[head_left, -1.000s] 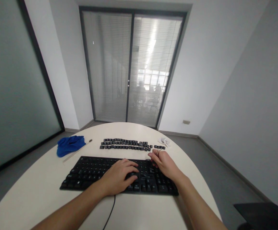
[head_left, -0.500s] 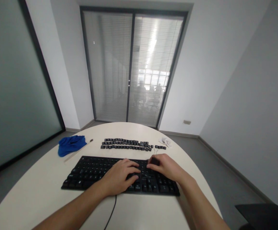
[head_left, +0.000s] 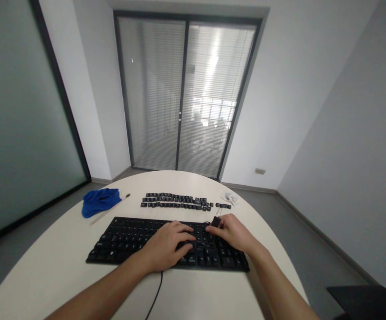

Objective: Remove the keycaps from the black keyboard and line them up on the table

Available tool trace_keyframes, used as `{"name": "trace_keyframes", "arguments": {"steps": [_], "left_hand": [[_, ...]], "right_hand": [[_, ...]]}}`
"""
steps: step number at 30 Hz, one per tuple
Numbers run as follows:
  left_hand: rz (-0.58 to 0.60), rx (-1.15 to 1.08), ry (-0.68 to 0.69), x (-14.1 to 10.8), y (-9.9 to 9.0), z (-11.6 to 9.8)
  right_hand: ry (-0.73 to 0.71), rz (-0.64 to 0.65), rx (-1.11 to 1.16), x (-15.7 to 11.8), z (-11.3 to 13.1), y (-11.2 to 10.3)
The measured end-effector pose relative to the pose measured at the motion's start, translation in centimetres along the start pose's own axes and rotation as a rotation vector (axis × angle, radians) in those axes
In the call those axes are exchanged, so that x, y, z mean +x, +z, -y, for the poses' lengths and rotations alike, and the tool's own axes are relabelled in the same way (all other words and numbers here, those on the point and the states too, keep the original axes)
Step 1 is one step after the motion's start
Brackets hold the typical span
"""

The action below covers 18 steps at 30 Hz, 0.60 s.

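Note:
A black keyboard [head_left: 122, 238] lies across the table before me, most of its keys in place. My left hand [head_left: 170, 243] rests over its middle, fingers spread and apart on the keys, holding nothing. At the keyboard's right part, my right hand [head_left: 234, 232] pinches a small black keycap puller [head_left: 216, 222]. Two thin wires stick up from the puller, away from the keys. Beyond the keyboard, loose black keycaps [head_left: 171, 205] are laid out in rows, with a short separate row of keycaps [head_left: 223, 206] to the right.
The white round table [head_left: 62, 271] has a curved edge all around. On it, a blue cloth [head_left: 101, 202] and a thin-handled brush [head_left: 111, 209] lie at the left. A crumpled white tissue [head_left: 232, 198] sits at the far right. The keyboard's cable [head_left: 155, 295] runs toward me.
My right hand has turned the keycap puller slightly, so its handle stands more upright and a little further right. My left hand stays where it was on the keyboard.

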<state>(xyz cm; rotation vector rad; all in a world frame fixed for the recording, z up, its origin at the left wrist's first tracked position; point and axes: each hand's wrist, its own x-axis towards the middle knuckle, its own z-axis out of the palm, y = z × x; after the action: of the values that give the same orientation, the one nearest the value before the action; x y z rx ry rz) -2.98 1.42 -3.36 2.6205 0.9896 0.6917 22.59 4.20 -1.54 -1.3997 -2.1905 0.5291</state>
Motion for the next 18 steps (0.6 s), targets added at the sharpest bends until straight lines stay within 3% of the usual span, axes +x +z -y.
{"name": "trace_keyframes", "arguments": {"steps": [5,12,18], "left_hand": [[-0.018,0.033,-0.035,0.2,-0.4,0.3],[-0.109,0.25,-0.203,0.6,0.3,-0.3],[-0.137,0.18,-0.199,0.9,0.9,-0.2]], "right_hand": [[0.016,-0.069,0.022,0.2,0.1,1.0],[-0.045,-0.045,0.02,0.5,2.5,2.8],[-0.044,-0.068,-0.003,0.8,2.7,3.1]]}}
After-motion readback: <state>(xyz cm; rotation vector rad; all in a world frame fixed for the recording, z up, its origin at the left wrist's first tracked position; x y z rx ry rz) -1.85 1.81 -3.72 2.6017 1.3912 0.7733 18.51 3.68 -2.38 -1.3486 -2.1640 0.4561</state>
